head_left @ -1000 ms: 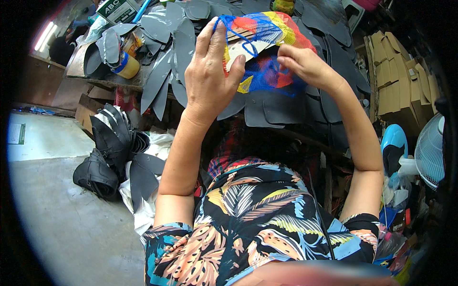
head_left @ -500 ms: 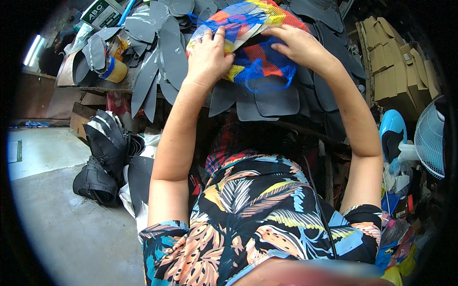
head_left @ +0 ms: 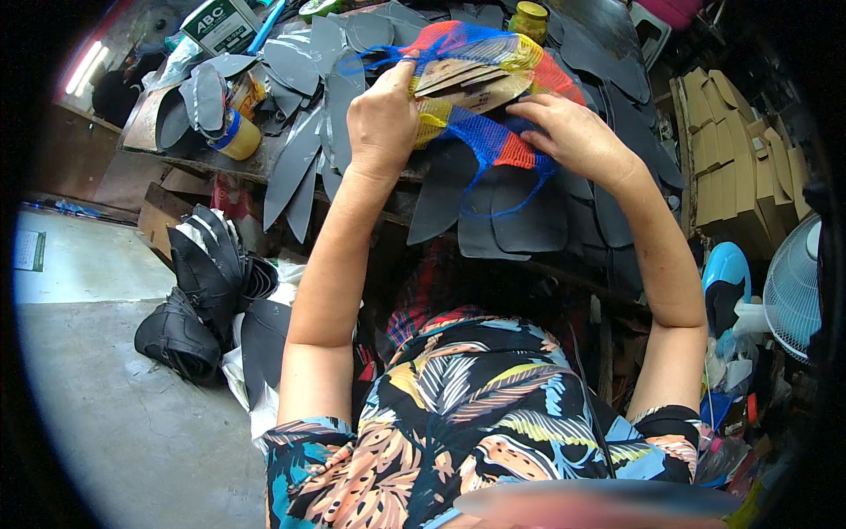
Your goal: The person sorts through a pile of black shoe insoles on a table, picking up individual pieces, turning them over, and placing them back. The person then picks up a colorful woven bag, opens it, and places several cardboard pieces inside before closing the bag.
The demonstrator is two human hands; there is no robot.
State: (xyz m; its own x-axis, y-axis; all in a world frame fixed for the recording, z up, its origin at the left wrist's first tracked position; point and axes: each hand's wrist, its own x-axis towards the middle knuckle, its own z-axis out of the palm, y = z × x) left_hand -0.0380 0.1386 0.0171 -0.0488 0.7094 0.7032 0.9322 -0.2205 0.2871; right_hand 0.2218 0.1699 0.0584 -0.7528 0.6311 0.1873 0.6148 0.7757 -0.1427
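Note:
A mesh bag of red, blue and yellow netting lies on the bench, its mouth spread wide. Inside shows a stack of thin tan pieces with rounded ends, partly covered by the netting. My left hand is closed on the left rim of the bag. At the right rim, my right hand is bent over the netting, thumb and fingers holding the edge; its fingertips are partly hidden. A loop of blue drawstring hangs toward me over dark grey sole-shaped sheets.
More grey sheets cover the bench and overhang its front edge. A yellow jar with a blue rim and a box-like tin stand left. Black shoe uppers lie on the floor. Folded cardboard and a fan are right.
The bag's mouth has been pulled wider, baring the tan stack. My left hand has gone from spread over the netting to closed on its rim. The whole view has shifted slightly.

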